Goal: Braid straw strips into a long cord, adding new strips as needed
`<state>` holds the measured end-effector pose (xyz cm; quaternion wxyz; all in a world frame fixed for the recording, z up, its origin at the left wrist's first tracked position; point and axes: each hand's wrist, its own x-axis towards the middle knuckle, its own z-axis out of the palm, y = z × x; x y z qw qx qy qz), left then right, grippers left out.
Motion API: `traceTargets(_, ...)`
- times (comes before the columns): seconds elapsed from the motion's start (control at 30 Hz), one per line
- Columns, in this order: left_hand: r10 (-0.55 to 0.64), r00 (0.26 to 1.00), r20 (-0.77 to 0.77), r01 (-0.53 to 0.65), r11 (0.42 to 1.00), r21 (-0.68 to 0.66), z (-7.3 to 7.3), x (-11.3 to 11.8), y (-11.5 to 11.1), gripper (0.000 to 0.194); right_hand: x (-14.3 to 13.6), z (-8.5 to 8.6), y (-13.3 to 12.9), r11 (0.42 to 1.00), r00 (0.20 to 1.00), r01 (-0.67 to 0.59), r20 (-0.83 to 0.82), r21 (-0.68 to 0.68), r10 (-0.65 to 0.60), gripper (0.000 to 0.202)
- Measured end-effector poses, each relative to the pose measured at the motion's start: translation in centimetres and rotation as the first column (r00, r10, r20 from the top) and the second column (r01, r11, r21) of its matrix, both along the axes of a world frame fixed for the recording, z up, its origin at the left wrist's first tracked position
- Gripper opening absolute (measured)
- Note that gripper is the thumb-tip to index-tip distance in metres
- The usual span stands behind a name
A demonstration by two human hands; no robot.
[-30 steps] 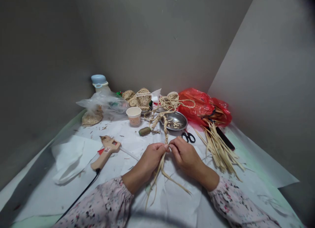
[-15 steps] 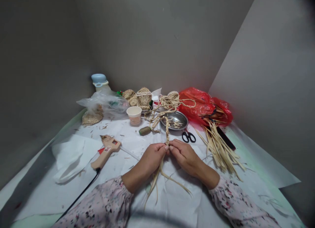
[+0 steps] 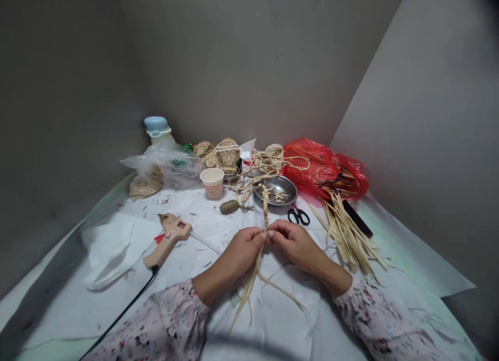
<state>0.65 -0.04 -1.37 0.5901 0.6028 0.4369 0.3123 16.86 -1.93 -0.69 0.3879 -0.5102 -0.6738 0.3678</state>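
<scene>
Having a glue gun (image 3: 168,244) lying well left of the grip; pinching with the left hand (image 3: 247,242) the near end of a straw-coloured braid (image 3: 265,210); trailing loose strands (image 3: 255,268) below; pinching there too with the right hand (image 3: 291,242) (thumb tips close together); working near black scissors (image 3: 299,217) beyond and right of the grip, with pale strips (image 3: 349,239) farther right.

White sheeting (image 3: 70,311) covers a pale-green table (image 3: 50,352); on it lie a glue gun (image 3: 167,245), frame left, a paper cup (image 3: 212,190) and steel bowl (image 3: 284,184), centre — and, right of centre, black-handled scissors (image 3: 297,216), straw strands (image 3: 351,241), a red plastic bag (image 3: 312,163).
</scene>
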Motion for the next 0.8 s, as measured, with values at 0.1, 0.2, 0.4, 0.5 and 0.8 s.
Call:
traceTargets(0.1, 0.004, 1.0, 0.005, -0.004, 0.999, 0.033, 0.0, 0.1, 0.0, 0.025, 0.0, -0.2, 0.0, 0.999, 0.999, 0.031, 0.032, 0.013, -0.031, 0.015)
traceTargets(0.2, 0.011, 1.0, -0.024, -0.009, 0.998, 0.061, 0.1, 0.1, 0.0, 0.025, -0.1, -0.2, -0.1, 0.999, 0.997, 0.041, 0.058, 0.009, -0.041, 0.014)
traceTargets(0.4, 0.029, 0.995, -0.091, -0.02, 0.995, 0.098, 0.3, -0.1, 0.1, 0.026, -0.2, -0.1, -0.1, 0.999, 1.0, -0.004, -0.008, -0.048, 0.003, 0.013)
traceTargets(0.5, 0.016, 0.986, -0.167, 0.014, 0.984, 0.178, 0.1, -0.2, 0.0, 0.026, -0.2, -0.2, -0.1, 0.999, 0.999, 0.016, 0.032, -0.032, -0.015, 0.012)
traceTargets(0.8, 0.152, 0.782, -0.605, 0.212, 0.848, 0.486, 1.6, -0.5, -1.6, 0.029, -0.4, -0.3, -0.4, 0.992, 0.982, 0.096, 0.155, 0.08, -0.107, 0.009)
